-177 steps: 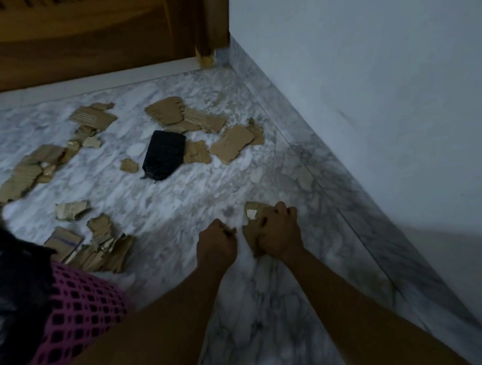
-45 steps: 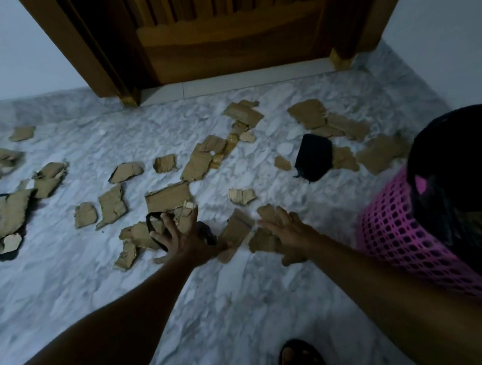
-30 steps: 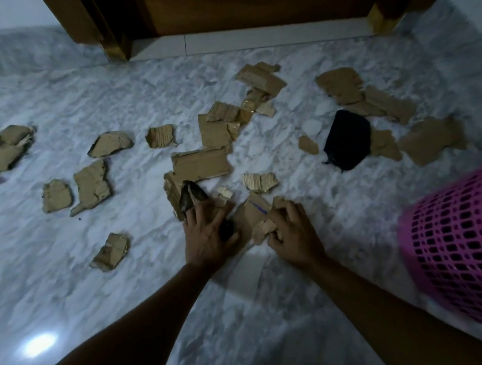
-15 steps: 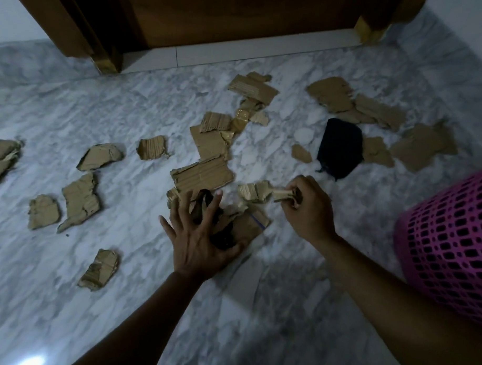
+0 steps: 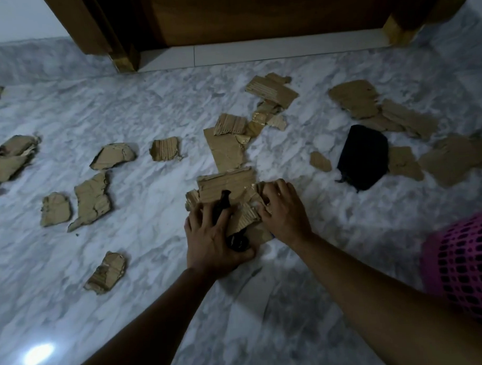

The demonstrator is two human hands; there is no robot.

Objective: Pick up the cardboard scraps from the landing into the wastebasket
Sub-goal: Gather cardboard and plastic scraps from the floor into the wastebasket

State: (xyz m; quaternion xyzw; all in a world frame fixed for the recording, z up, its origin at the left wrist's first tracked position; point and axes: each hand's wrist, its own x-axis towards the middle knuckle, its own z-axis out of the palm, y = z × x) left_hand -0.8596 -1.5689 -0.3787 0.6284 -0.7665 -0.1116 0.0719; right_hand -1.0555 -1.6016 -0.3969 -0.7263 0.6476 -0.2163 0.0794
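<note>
At the centre of the head view, on the marble landing floor (image 5: 144,267), the left hand (image 5: 212,243) lies spread over the near side of a gathered pile of cardboard scraps (image 5: 229,193), fingers extended and splayed, pressing down rather than gripping; a dark strip (image 5: 221,207) of unclear material shows between its fingers. The right hand (image 5: 284,208) sits at the pile's 3 o'clock edge with fingers curled over the scrap edges, drawing them toward the left hand; whether it has closed fully on a piece cannot be told. The wastebasket (image 5: 466,259), pink and perforated, stands at 4 o'clock from the pile, near the right forearm. Loose scraps remain well apart from the pile: a group at 9 o'clock (image 5: 90,198), a single piece at 7 o'clock (image 5: 106,273), a run at 12 to 1 o'clock (image 5: 272,89), and more at 2 o'clock (image 5: 354,97) around a black pouch-like object (image 5: 363,156). Recommended procedure for this step: keep the left palm flat as a stop, sweep the right hand inward until the pieces overlap, then clamp the stack between both hands from opposite sides before lifting. Lift only once the lower sheets are caught; thin pieces lying flat on smooth marble are likely to slide out. Leave the black object out of the grasp, since it does not appear to be cardboard.
</note>
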